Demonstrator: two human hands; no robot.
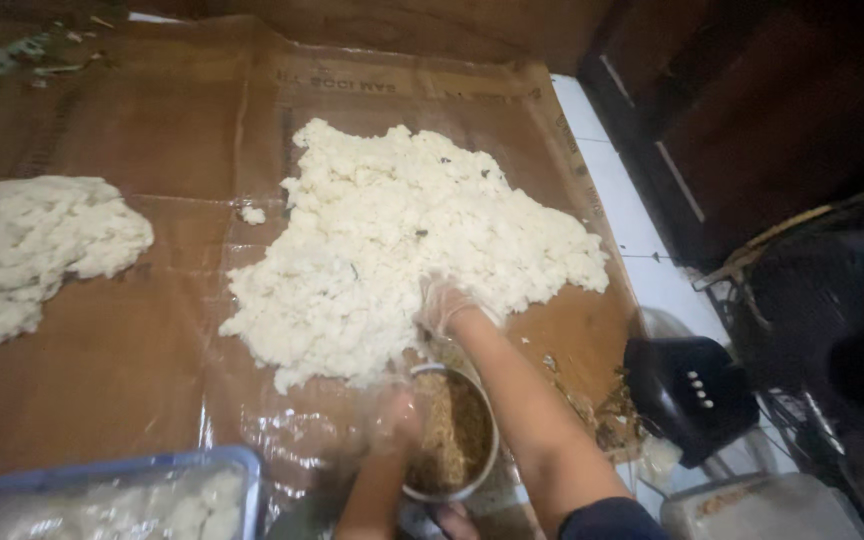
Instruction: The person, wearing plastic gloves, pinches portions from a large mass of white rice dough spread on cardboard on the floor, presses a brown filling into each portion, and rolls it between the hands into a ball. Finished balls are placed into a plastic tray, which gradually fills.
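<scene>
A large heap of white crumbly food (402, 240) lies spread on a brown plastic-covered sheet (152, 330). My right hand (444, 303), in a thin clear glove, digs into the near edge of the heap with its fingers buried. My left hand (395, 420), gloved too and blurred, rests on the left rim of a round metal bowl (452, 435) that holds a brown crumbly filling. The bowl stands just in front of the heap.
A smaller white heap (37, 250) lies at the left. A blue-rimmed tray (117, 495) with white pieces sits at the bottom left. A black fan base (692, 395) and a dark fan cage stand on the white tiled floor at right, beside a grey container (762, 505).
</scene>
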